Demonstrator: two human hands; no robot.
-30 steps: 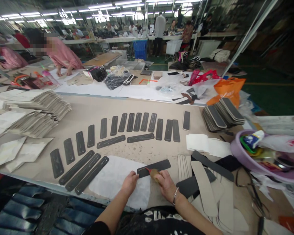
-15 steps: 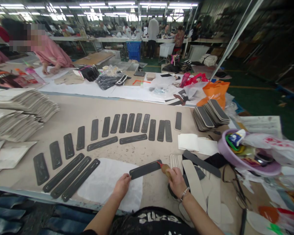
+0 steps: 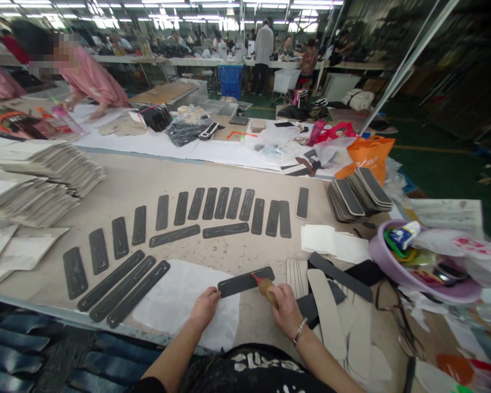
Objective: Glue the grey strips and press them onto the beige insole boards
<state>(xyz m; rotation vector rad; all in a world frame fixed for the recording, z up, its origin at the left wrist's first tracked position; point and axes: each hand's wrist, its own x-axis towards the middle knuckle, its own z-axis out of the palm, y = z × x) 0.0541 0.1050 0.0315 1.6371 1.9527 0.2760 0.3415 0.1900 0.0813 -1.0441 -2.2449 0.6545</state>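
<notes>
I am looking out over a factory workshop floor: the long table (image 3: 245, 174) carries dark strips (image 3: 213, 204) laid out in rows, with stacks of pale cut pieces (image 3: 45, 174) and piled dark pads (image 3: 358, 194) at its ends. Behind it I see more work tables under lines of fluorescent tube lights (image 3: 213, 6), with other people (image 3: 92, 82) bent or standing at them and a blue crate (image 3: 230, 81) between them.

You have nothing here that reads cleanly. The white lettering on your black shirt (image 3: 262, 364) is cut off at the frame's edge and too broken to make out. The red print on the plastic bag (image 3: 460, 243) to your right is too blurred to read.
</notes>
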